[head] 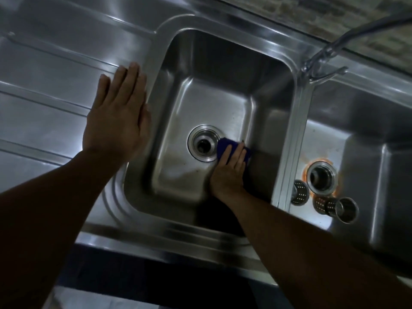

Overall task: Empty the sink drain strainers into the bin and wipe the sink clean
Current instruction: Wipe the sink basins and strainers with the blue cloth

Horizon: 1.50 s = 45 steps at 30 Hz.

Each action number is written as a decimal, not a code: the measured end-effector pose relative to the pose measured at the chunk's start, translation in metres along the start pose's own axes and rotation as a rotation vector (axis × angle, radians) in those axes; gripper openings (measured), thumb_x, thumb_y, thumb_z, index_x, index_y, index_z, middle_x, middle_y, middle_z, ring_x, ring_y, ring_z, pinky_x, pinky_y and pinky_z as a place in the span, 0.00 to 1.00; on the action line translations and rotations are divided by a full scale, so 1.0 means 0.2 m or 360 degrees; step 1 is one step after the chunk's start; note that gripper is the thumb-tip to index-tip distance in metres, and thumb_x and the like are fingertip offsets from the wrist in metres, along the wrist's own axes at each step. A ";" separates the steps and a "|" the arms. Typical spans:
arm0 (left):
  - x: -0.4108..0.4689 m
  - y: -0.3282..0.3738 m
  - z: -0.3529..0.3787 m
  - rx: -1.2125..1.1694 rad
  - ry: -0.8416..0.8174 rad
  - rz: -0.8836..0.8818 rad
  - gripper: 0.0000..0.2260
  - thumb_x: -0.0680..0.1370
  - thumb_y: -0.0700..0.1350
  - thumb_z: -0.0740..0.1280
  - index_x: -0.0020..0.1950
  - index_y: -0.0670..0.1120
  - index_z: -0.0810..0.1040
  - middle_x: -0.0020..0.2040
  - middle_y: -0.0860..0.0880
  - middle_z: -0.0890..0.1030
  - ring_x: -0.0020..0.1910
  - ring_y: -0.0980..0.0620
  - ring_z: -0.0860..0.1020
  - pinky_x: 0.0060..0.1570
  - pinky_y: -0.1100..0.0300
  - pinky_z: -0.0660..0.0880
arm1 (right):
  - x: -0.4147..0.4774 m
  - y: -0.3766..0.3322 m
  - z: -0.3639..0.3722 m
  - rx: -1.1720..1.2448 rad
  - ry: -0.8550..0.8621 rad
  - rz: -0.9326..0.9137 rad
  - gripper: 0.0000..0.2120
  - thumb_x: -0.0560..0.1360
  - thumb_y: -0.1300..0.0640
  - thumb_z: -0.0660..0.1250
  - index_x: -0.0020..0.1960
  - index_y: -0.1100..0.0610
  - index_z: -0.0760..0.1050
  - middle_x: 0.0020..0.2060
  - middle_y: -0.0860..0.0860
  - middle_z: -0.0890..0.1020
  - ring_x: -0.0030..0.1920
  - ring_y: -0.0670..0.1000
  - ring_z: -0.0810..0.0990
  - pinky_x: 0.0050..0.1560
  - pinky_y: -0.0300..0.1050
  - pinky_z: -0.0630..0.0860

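Note:
My right hand [229, 169] presses a dark blue cloth [224, 146] flat onto the floor of the left sink basin [207, 97], just right of its open drain [203, 145]. Straight fingers cover most of the cloth. My left hand [118, 114] rests flat, fingers straight, on the steel draining board [55, 85] beside the basin's left rim. In the right basin [367, 141], two perforated metal strainer baskets [299, 192] [336, 208] lie next to its open drain [321, 176], which has an orange rust ring around it.
A chrome tap [323, 56] stands on the divider between the basins, its spout reaching up to the right. A tiled wall [334, 16] runs behind the sink. The counter's front edge [178, 248] lies below my arms.

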<state>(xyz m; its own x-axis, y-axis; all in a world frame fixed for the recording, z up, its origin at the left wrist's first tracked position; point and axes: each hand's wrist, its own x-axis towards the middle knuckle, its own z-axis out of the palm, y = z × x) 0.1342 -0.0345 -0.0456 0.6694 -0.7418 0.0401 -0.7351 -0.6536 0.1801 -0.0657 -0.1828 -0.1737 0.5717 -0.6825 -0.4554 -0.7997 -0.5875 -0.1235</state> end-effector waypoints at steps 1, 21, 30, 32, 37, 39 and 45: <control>0.00 0.00 0.00 -0.0010 0.0002 0.0002 0.27 0.84 0.50 0.48 0.81 0.40 0.55 0.82 0.41 0.54 0.82 0.43 0.50 0.80 0.42 0.48 | 0.09 -0.01 -0.05 -0.0013 0.0011 0.0009 0.35 0.81 0.63 0.54 0.80 0.63 0.37 0.78 0.67 0.36 0.79 0.67 0.37 0.79 0.59 0.42; 0.01 0.00 -0.04 -0.0074 -0.0090 0.0024 0.28 0.83 0.50 0.48 0.81 0.39 0.56 0.82 0.39 0.55 0.82 0.40 0.52 0.80 0.42 0.49 | -0.20 -0.11 -0.05 -0.0229 -0.0860 0.0242 0.40 0.79 0.68 0.58 0.80 0.62 0.35 0.76 0.69 0.33 0.77 0.71 0.37 0.76 0.65 0.48; -0.18 0.15 -0.14 -0.0384 -0.0279 -0.0095 0.28 0.79 0.45 0.55 0.77 0.36 0.64 0.79 0.36 0.62 0.79 0.34 0.59 0.77 0.40 0.54 | -0.48 0.04 -0.69 0.0236 -0.0775 -0.0352 0.24 0.78 0.58 0.65 0.74 0.55 0.67 0.64 0.58 0.77 0.58 0.56 0.78 0.45 0.40 0.73; -0.31 0.29 -0.12 -0.0396 -0.0300 -0.0061 0.27 0.79 0.48 0.55 0.75 0.36 0.69 0.77 0.36 0.65 0.78 0.35 0.61 0.78 0.41 0.54 | -0.62 0.10 -0.79 0.0487 -0.0356 -0.0416 0.24 0.77 0.58 0.65 0.72 0.55 0.69 0.60 0.57 0.80 0.54 0.55 0.80 0.48 0.43 0.76; -0.61 0.58 -0.04 -0.0453 -0.0568 0.0147 0.28 0.78 0.52 0.47 0.66 0.44 0.80 0.69 0.43 0.79 0.75 0.42 0.70 0.77 0.43 0.59 | -0.94 0.39 -0.89 0.0952 0.0313 -0.0352 0.33 0.77 0.59 0.64 0.80 0.48 0.59 0.73 0.50 0.71 0.61 0.50 0.79 0.64 0.43 0.77; -0.67 0.62 -0.03 -0.0399 -0.0617 0.0234 0.27 0.78 0.52 0.48 0.64 0.47 0.82 0.65 0.48 0.82 0.73 0.45 0.73 0.77 0.45 0.61 | -1.02 0.47 -0.80 0.0823 0.0313 -0.0304 0.35 0.80 0.55 0.63 0.82 0.45 0.50 0.80 0.47 0.57 0.69 0.48 0.73 0.69 0.37 0.70; -0.67 0.62 -0.01 -0.0409 -0.0618 0.0140 0.22 0.78 0.50 0.52 0.59 0.46 0.84 0.58 0.42 0.85 0.65 0.41 0.79 0.70 0.42 0.71 | -0.82 0.38 -0.50 0.0274 0.0370 -0.0124 0.32 0.85 0.45 0.49 0.82 0.52 0.38 0.81 0.54 0.37 0.81 0.61 0.38 0.80 0.58 0.51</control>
<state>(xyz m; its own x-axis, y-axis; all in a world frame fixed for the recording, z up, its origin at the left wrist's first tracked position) -0.0464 -0.0167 -0.0267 0.4801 -0.8258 -0.2958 -0.7039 -0.5639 0.4318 -0.2017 -0.1589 -0.0202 0.6432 -0.7312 -0.2273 -0.7599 -0.5731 -0.3067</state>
